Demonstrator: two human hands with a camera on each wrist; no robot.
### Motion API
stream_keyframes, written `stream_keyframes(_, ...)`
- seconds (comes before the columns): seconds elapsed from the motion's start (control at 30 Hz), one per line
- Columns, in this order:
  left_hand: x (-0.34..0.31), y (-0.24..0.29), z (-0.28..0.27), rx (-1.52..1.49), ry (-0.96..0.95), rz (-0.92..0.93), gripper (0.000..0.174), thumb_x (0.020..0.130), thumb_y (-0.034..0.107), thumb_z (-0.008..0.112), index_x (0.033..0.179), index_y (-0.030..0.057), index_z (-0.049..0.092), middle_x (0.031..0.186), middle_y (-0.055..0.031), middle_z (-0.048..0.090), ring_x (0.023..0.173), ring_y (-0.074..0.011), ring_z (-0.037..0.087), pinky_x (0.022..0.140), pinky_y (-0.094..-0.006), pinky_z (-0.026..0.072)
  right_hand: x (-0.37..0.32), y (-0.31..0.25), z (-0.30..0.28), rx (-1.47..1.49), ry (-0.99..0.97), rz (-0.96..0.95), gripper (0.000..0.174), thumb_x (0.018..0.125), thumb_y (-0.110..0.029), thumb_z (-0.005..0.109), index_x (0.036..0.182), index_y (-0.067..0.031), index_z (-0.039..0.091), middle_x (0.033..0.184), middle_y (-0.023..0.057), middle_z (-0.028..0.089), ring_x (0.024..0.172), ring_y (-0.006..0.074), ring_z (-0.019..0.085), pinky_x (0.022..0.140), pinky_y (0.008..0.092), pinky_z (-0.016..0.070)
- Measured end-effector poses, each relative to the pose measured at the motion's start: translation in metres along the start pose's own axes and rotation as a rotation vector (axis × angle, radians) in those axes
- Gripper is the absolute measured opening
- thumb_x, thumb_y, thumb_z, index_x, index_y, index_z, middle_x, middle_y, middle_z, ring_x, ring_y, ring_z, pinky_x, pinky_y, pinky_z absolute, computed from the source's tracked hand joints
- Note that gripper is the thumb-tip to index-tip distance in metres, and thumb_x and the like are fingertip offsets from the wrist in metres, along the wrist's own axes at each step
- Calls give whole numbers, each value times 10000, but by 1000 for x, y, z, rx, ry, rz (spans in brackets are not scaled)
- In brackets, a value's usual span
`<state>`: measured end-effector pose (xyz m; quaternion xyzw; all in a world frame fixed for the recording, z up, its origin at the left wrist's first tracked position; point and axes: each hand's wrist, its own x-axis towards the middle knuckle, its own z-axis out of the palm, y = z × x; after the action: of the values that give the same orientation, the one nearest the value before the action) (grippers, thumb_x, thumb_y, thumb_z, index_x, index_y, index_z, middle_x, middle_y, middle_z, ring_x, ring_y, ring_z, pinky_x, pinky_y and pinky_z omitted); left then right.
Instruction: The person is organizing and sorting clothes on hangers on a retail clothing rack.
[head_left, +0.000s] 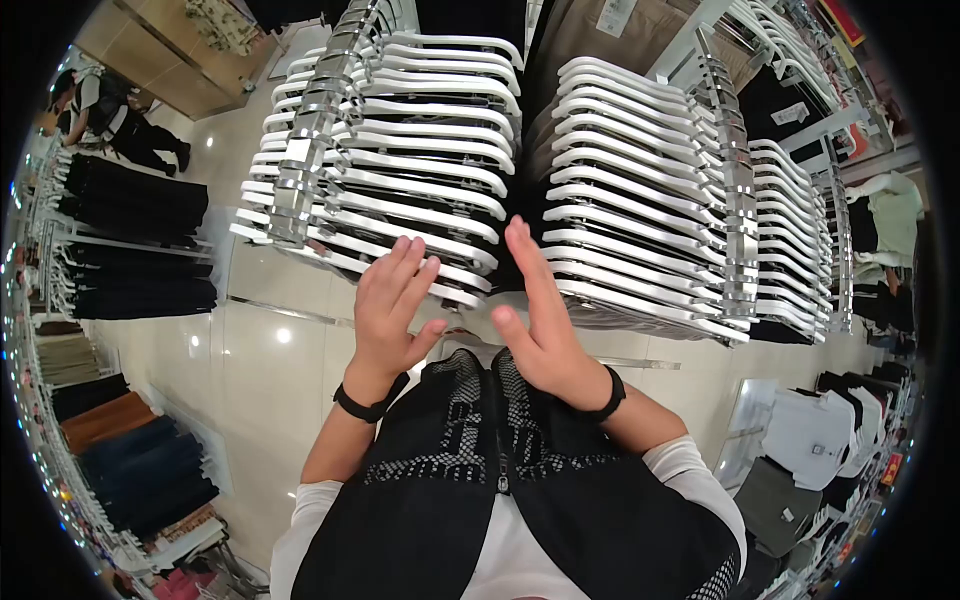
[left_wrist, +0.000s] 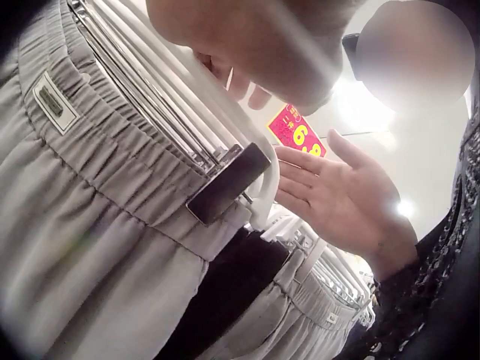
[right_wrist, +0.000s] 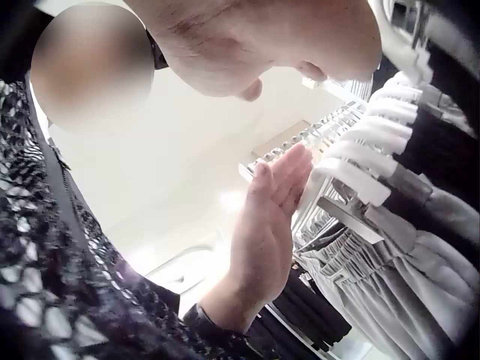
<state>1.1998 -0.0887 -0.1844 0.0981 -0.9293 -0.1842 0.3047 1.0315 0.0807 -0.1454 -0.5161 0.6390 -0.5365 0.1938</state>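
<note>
Both hands are raised apart in front of the chest, palms turned toward each other, fingers straight, holding nothing. The left hand overlaps the nearest white hangers of the left row in the head view. Beside the near end of the right row of white hangers is the right hand, thumb up. In the left wrist view, grey elastic-waist trousers hang from a hanger clip below the left hand. Grey trousers also hang near the hands in the right wrist view.
Metal rails carry the hanger rows ahead. Dark garments hang along the left, and a white top hangs at the right. A person is at the far left. A red price sign shows behind the hands.
</note>
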Motion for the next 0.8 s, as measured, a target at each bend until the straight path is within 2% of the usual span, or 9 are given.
stream_keyframes(0.17,-17,-34,-16,-92,122,207,451,1055,421,494,1196,51,709,1274,-185,711,1248,-364,651,1006,-496,473,36,36,47,22,213,194,728,1105,-311,447,1633,66,117,1709,298,92,1600,424,83,1284,472,111)
stream_keyframes(0.2,-20,-47,-24,-64,238,210,351,1054,315,485,1105,60,721,1116,-143,755,1067,-338,721,925,-448,528,40,40,50,47,234,235,729,1125,-360,389,1633,73,96,1710,296,87,1602,415,68,1288,466,83)
stream_keyframes(0.3,-48,-110,-38,-11,690,-110,373,1094,232,401,974,-17,652,957,-157,690,898,-317,676,885,-440,527,46,42,52,52,262,302,739,1124,-364,395,1638,65,83,1710,295,87,1603,409,67,1288,460,86)
stream_keyframes(0.33,-53,-129,-49,-26,793,-354,363,1105,226,381,1056,-43,621,1075,-159,675,1034,-312,655,938,-421,499,46,48,54,86,269,333,735,1127,-368,382,1640,62,78,1714,281,93,1606,394,66,1289,450,84)
stream_keyframes(0.4,-48,-179,-83,-401,966,-451,374,1114,265,381,1203,-29,594,1220,-157,641,1177,-288,602,1036,-429,443,49,50,54,23,305,308,725,1130,-369,369,1641,60,84,1718,269,98,1607,385,67,1289,443,85)
stream_keyframes(0.47,-16,-196,-106,-560,964,-722,450,1120,314,358,1380,-4,543,1381,-158,597,1314,-272,540,1141,-439,364,55,52,52,16,334,300,736,1128,-395,355,1643,54,81,1720,260,94,1607,375,68,1290,437,83)
stream_keyframes(0.57,5,-227,-110,-491,755,-732,611,1121,456,337,1536,27,467,1470,-112,576,1339,-252,536,1173,-421,326,67,56,52,108,364,301,752,1126,-434,333,1646,45,76,1724,248,89,1608,359,68,1290,427,80)
stream_keyframes(0.7,7,-231,-102,-1130,234,-862,716,1123,561,266,1622,56,352,1617,-110,441,1441,-208,458,1216,-362,318,78,62,56,234,363,313,776,1122,-486,304,1651,33,69,1730,231,81,1609,339,69,1291,414,77)
stream_keyframes(0.8,9,-222,-108,-1147,168,-799,687,1130,544,267,1614,68,376,1593,-104,470,1427,-200,474,1191,-355,365,78,66,54,236,330,321,796,1120,-525,282,1654,24,64,1734,218,75,1610,324,70,1291,405,74)
